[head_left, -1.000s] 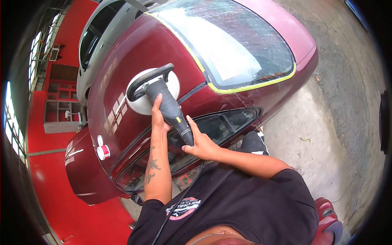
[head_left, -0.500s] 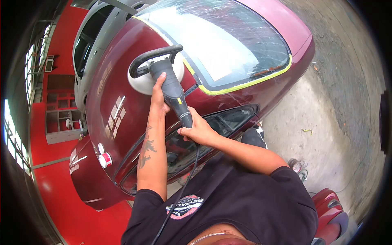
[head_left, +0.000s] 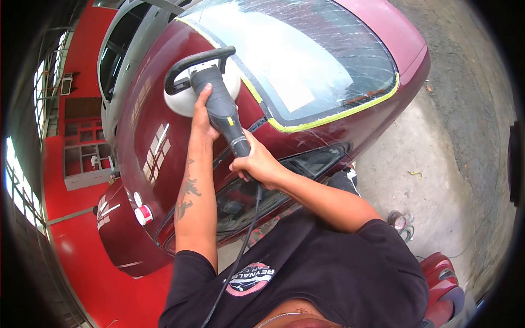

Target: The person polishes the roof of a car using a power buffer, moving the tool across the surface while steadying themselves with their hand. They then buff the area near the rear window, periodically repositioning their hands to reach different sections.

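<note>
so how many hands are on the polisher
2: the left hand at the middle of the polisher, the right hand at its rear end, near the cord. No others show.

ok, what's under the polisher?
Under the polisher: a white pad, edges showing on both sides, above the maroon car roof. Covered: the pad's underside and the patch of roof directly beneath it.

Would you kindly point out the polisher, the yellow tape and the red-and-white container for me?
Polisher [head_left: 221, 104]: head view, on its dark body.
Yellow tape [head_left: 287, 129]: head view, on its lower bend.
Red-and-white container [head_left: 144, 215]: head view, on its side.
</note>
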The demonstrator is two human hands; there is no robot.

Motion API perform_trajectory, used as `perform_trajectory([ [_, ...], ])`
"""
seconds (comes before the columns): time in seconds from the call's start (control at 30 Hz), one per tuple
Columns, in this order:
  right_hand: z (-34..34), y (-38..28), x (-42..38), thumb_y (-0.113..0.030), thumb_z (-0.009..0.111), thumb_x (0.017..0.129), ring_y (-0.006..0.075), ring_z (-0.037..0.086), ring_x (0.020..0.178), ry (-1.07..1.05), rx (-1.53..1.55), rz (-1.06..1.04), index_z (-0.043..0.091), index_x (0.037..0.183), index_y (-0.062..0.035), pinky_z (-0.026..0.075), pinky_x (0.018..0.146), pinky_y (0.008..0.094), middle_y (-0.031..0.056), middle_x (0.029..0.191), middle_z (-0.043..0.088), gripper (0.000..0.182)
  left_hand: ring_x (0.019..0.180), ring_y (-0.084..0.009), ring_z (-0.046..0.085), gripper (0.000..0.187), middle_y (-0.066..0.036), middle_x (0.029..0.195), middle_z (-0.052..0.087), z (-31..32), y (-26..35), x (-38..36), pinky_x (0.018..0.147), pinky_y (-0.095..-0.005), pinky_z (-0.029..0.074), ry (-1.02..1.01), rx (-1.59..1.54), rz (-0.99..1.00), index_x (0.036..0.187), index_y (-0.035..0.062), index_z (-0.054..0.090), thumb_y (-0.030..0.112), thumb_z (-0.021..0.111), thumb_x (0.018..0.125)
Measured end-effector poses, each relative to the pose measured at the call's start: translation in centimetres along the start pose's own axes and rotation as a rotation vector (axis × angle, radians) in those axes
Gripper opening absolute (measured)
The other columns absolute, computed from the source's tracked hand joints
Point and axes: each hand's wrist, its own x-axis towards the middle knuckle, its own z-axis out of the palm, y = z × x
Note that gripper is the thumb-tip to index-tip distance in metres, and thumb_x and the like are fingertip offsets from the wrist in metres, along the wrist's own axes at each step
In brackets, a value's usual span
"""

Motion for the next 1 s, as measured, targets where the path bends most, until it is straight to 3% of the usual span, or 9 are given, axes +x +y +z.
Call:
perform_trajectory([
  [0.4,-0.7,-6.9,12.9,0.001,0.068,0.077,0.0156,0.059,0.058,-0.08,0.012,0.003,0.027,0.161,-0.0107,0.046,0.047,0.0312,0.0072,0.083,0.056,0.094,0.081,-0.0348,0.074,0.067,-0.02,0.093,0.071,-3.2,7.5,12.0,0.072,-0.0478,0.064,0.013,0.055,0.023,0.119,-0.0036,0.061,0.059,0.062,0.096],
  [0.57,-1.6,-9.0,18.6,0.002,0.067,0.079,0.0151,0.059,0.059,-0.122,0.041,-0.015,0.035,0.149,-0.0092,0.046,0.046,0.0295,0.0075,0.083,0.058,0.078,0.08,-0.0357,0.074,0.066,-0.02,0.092,0.071,-4.1,10.3,17.1,0.071,-0.0471,0.063,0.041,0.081,0.032,0.119,-0.0033,0.061,0.059,0.06,0.097],
  [0.73,-2.7,-10.2,23.5,0.002,0.065,0.079,0.014,0.059,0.06,-0.177,0.024,-0.014,0.037,0.147,-0.0098,0.046,0.046,0.0292,0.0081,0.085,0.061,0.075,0.083,-0.0395,0.073,0.067,-0.022,0.095,0.071,-6.4,12.5,22.1,0.073,-0.0502,0.063,0.01,0.075,0.014,0.12,-0.0046,0.061,0.058,0.063,0.095],
  [1.0,-3.5,-11.2,28.4,0.003,0.064,0.079,0.0145,0.059,0.06,-0.27,0.035,0.023,0.038,0.144,-0.0089,0.047,0.046,0.0299,0.0094,0.087,0.062,0.072,0.083,-0.042,0.072,0.069,-0.026,0.094,0.068,-8.5,14.0,25.4,0.073,-0.0508,0.063,0.15,0.073,0.094,0.118,-0.0075,0.057,0.056,0.067,0.094],
])
